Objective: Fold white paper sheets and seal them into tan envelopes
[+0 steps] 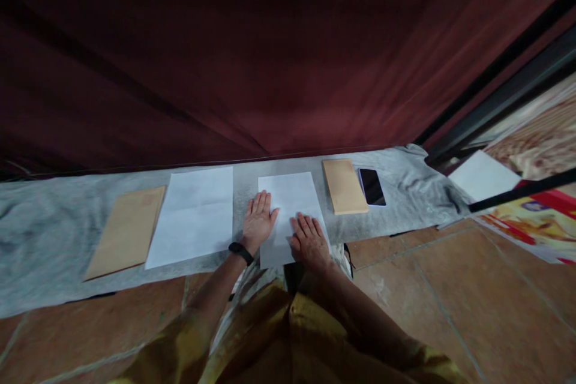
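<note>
Nearest the camera: yellow garment [288, 342] over the lap, both forearms reaching forward from it across the tiled floor [450, 288]

Landmark = middle white sheet [292, 195], lying flat on a grey cloth [54, 240] spread on the floor

Left hand [258, 219]: palm down, straddling the sheet's left edge, fingers [261, 201] straight and close together, flat on the paper, gripping nothing. Black wristband [240, 252] on that wrist

Right hand [309, 240]: palm down on the sheet's near right corner, fingers [308, 225] stretched out and slightly spread, also gripping nothing. The two hands are near each other but not touching

Left of the sheet: larger white sheet [193, 216], just beside it with a strip of cloth between. Further left, touching or nearly touching that larger sheet: big brown envelope [126, 231], lying skewed

Right of the sheet: smaller brown envelope [344, 186], a narrow gap away. Just beyond that envelope: dark phone [372, 186], screen up and off

Well to the right of the sheet, off the cloth: another white paper [483, 175], a black bar [522, 192] crossing in front of it, and a colourful printed sheet [535, 222] on the floor

Behind the sheet, past the cloth's far edge: dark red curtain [270, 60] filling the top of the view
</note>
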{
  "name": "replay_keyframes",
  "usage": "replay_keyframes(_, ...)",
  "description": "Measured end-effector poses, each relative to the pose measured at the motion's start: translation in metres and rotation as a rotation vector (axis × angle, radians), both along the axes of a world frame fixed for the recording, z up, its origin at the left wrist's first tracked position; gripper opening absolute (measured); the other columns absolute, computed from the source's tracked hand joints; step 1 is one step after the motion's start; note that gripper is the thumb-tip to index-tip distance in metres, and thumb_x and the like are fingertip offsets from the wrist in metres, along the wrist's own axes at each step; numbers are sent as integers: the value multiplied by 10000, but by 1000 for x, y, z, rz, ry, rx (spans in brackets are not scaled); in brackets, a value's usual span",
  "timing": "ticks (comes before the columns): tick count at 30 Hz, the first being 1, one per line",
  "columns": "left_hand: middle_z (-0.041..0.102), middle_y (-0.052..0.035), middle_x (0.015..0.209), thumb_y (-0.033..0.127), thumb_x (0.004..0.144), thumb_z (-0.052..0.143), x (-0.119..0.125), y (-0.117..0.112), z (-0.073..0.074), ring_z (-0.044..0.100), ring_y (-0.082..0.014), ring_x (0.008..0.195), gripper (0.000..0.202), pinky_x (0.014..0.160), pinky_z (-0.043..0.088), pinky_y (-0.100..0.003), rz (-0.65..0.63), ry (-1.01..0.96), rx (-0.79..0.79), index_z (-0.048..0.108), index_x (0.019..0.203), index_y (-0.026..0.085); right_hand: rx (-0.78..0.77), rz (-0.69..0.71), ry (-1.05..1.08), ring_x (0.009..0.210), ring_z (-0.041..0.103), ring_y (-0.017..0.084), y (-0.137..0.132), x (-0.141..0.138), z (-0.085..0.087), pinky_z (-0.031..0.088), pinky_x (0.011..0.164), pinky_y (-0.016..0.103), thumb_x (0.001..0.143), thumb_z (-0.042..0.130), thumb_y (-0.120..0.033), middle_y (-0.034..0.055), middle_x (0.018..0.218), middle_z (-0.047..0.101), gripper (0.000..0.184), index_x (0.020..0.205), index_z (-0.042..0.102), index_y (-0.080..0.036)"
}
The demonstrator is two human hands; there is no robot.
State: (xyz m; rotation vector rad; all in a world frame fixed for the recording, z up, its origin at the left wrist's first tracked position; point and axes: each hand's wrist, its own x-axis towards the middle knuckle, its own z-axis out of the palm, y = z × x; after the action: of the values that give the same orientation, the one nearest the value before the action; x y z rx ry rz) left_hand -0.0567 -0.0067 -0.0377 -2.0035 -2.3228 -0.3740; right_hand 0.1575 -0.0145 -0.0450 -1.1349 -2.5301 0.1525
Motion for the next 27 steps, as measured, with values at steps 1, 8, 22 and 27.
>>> replay_keyframes(1,384,-166,1619,454,1041,304,0,0,0,307,-292,1535,652,1257,227,-490,3,0,-3,362,1569,75,9,-9,-2,1459,417,296,-2,9,0,297,1214,501,1038,476,-367,130,1578,468,525,1526,461,-172)
replay_keyframes(8,401,-199,1603,443,1036,339,-2,-1,-1,322,-319,1526,635,1244,257,-508,10,-39,17,420,1532,55,13,-107,-37,1486,374,319,5,63,3,357,1180,510,1053,438,-363,182,1598,420,549,1542,419,-114)
replay_keyframes(22,428,-78,1607,421,1029,441,62,-86,17,363,-316,1506,514,1237,269,-573,-252,31,3,492,1512,255,3,-172,-22,1502,351,325,3,56,-4,297,1201,552,1067,407,-355,188,1617,382,551,1571,377,-134)
replay_keyframes(27,418,-106,1610,442,1021,459,37,-95,13,361,-327,1505,541,1226,292,-562,-239,39,7,484,1518,230,-13,-140,-21,1499,352,316,7,62,-1,321,1189,516,1057,428,-367,178,1595,426,562,1564,384,-128)
